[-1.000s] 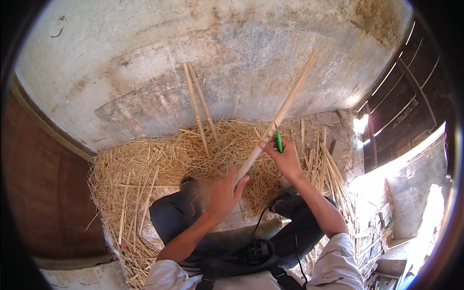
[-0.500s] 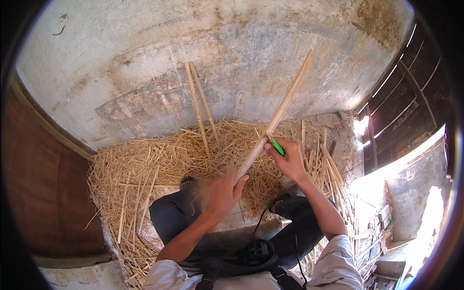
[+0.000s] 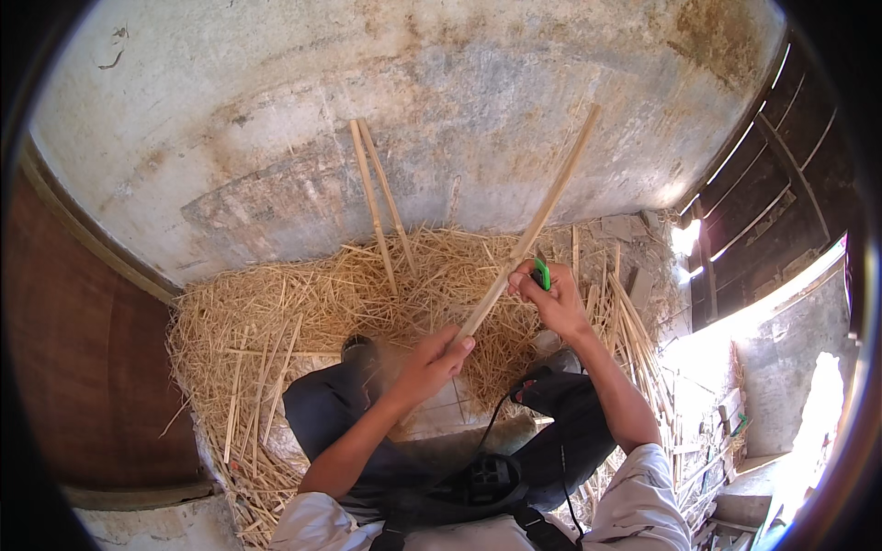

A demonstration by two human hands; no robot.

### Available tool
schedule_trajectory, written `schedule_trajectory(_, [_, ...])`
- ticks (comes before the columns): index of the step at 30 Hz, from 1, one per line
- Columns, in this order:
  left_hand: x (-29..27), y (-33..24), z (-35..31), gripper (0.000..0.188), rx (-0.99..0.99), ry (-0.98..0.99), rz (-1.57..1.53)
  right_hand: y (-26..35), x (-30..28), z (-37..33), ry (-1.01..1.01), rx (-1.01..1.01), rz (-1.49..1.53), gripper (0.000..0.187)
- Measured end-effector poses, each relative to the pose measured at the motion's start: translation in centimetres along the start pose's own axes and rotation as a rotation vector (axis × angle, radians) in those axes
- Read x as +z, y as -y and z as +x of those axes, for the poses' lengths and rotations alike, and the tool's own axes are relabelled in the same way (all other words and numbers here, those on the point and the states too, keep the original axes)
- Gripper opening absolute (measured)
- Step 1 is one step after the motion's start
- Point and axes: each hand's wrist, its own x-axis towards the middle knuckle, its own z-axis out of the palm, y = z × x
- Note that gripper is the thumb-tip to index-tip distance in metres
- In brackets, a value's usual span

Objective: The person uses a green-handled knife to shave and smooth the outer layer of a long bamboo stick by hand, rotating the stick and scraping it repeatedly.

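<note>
Left grip (image 3: 432, 364) clasps the strip (image 3: 540, 213); beyond it, right grip (image 3: 557, 301), curled round a green tool (image 3: 543, 273), should stroke lightly.

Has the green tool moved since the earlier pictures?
Yes. The green tool in the right hand has shifted slightly right, farther from the two sticks leaning on the wall.

The pale, straight stick (image 3: 534, 230) slants from lower left to upper right; the green tool (image 3: 542, 275) sits just right of its lower half.
</note>
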Motion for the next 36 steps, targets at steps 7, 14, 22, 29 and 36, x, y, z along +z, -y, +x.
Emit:
schedule_trajectory(7, [-0.6,-1.3,-0.5,0.029,-0.196,0.162,-0.295,-0.3,-0.5,-0.3,0.047,0.022,0.183,0.012])
schedule_trajectory(14, [-0.9,-1.1,-0.4,0.029,-0.202,0.191,-0.327,0.1,-1.2,-0.1,0.11,0.058,0.209,0.017])
schedule_trajectory(22, [-0.1,-1.3,-0.3,0.027,-0.123,-0.109,-0.068,0.0,-2.2,0.8,-0.006,-0.047,-0.071,0.016])
schedule_trajectory(29, [-0.2,-0.7,0.1,0.026,-0.039,-0.288,-0.007,-0.6,-3.3,1.3,-0.247,-0.274,-0.543,0.029])
schedule_trajectory(36, [-0.4,0.1,0.3,0.027,0.064,-0.298,0.123,0.3,-2.7,0.9,-0.237,-0.394,-0.524,0.041])
